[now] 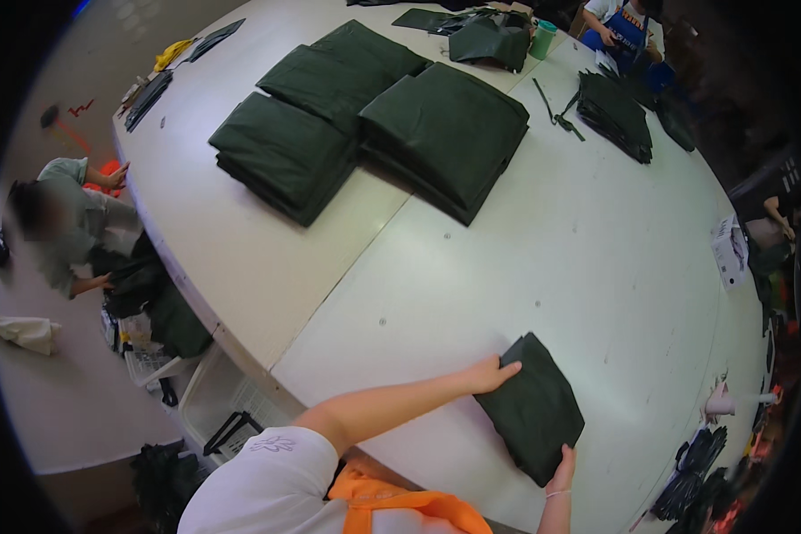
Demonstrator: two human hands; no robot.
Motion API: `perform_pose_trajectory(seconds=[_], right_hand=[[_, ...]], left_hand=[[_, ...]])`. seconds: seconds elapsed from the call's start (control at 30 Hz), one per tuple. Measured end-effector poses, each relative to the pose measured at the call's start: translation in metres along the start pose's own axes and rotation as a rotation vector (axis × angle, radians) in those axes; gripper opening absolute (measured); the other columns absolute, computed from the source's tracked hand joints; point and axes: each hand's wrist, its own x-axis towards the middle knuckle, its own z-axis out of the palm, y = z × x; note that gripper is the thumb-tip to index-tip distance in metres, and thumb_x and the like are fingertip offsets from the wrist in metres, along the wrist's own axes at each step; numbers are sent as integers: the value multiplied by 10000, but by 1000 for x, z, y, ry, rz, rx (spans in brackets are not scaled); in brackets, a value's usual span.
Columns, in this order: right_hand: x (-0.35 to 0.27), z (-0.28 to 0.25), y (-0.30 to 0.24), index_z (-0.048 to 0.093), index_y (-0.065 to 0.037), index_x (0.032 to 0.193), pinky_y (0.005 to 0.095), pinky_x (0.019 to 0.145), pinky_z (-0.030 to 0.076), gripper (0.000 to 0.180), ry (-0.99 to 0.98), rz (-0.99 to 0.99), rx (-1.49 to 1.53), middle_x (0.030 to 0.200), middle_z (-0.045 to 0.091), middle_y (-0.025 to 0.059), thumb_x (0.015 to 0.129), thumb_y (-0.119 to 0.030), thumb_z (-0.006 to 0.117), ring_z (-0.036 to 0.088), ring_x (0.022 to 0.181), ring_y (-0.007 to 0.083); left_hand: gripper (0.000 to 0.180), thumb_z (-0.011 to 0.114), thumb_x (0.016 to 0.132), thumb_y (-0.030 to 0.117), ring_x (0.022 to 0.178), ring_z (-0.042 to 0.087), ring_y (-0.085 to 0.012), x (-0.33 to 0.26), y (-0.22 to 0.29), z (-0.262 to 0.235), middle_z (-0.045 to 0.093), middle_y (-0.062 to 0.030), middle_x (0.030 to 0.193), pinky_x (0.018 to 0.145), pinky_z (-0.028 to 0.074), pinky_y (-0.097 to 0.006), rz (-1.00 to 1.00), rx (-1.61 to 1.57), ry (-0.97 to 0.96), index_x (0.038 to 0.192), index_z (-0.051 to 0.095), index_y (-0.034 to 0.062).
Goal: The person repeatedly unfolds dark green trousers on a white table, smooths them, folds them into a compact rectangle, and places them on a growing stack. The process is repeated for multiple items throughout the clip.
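Note:
A folded dark green piece of fabric (534,405) lies flat or nearly flat over the near right part of the white table, and I hold it with both hands. My left hand (491,374) is closed on its upper left edge, thumb on top and fingers hidden beneath. At the lower right corner my right hand (562,470) grips the same piece, its thumb up along the edge. Farther off on the table, thick folded stacks of the same dark green fabric sit side by side, among them a left stack (285,156) and a right stack (449,133).
The white table (472,285) curves around me. More dark green bundles (616,116), loose straps (556,111) and a green cup (543,40) are at the back. Co-workers are at the left edge and far right. White baskets (200,396) stand below the left edge; dark strips (690,472) lie lower right.

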Motion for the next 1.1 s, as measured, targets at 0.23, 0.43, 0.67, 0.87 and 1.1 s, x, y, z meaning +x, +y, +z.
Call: perform_pose_trajectory(seconds=[0.23, 0.43, 0.67, 0.87, 1.1], right_hand=[[137, 232, -202, 284, -58, 1393, 302, 1026, 290, 552, -213, -624, 36, 1368, 372, 81, 909, -202, 508, 370, 1235, 198], [259, 454, -327, 428, -31, 1315, 313, 1021, 309, 518, -16, -1311, -124, 1329, 452, 174, 873, -267, 564, 412, 1243, 265], [358, 578, -266, 464, -171, 1311, 342, 944, 402, 504, -224, -1098, -807, 1202, 544, 217, 842, -326, 560, 531, 1104, 331], [348, 517, -264, 422, -106, 1328, 377, 977, 367, 566, -174, -1258, -649, 1246, 475, 232, 841, -352, 571, 459, 1148, 362], [179, 223, -96, 367, -38, 1333, 407, 1012, 319, 542, -88, -1053, -789, 1322, 398, 187, 833, -109, 565, 379, 1212, 341]], left_hand=[[634, 437, 834, 531, 1037, 536, -358, 71, 198, -261, 564, -234, 1104, 899, 418, -399, 380, 304, 520, 1171, 506, 0], [539, 614, 788, 398, 954, 600, -243, 118, 324, -473, 614, -166, 1096, 860, 449, -332, 775, 363, 747, 1201, 551, 58], [511, 434, 869, 367, 1175, 465, -351, 199, 216, -632, 493, -207, 1262, 1006, 342, -406, -73, 1403, 782, 1247, 497, 29], [404, 428, 852, 235, 1265, 364, -300, 179, 261, -497, 459, -168, 1300, 1029, 245, -506, 41, 1333, 1367, 1203, 522, 59], [675, 605, 793, 272, 1341, 230, -318, 127, 109, -196, 255, -159, 1444, 1077, 168, -522, 912, 1334, 576, 1370, 319, 71]])
